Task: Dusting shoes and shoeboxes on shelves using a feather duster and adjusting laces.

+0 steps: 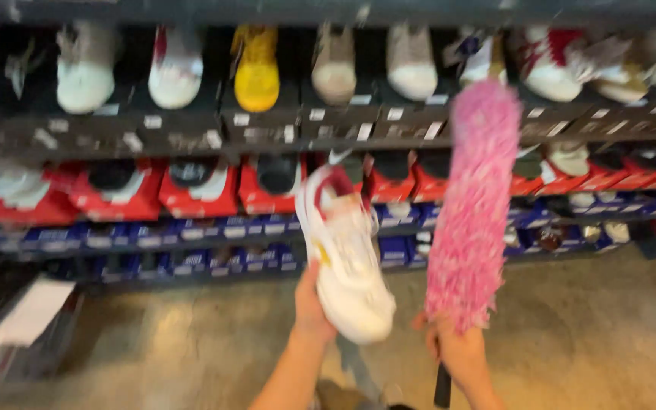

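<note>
My left hand grips a white sneaker with red trim at its heel end, holding it up in front of the shelves. My right hand holds the black handle of a fluffy pink duster, which stands upright just right of the sneaker. The duster and the sneaker are close but apart. The picture is blurred by motion.
A dark shelf rack fills the background. Its top row carries white, yellow and beige shoes, such as a yellow shoe. Red shoe boxes sit below, blue boxes under them. A concrete floor lies in front.
</note>
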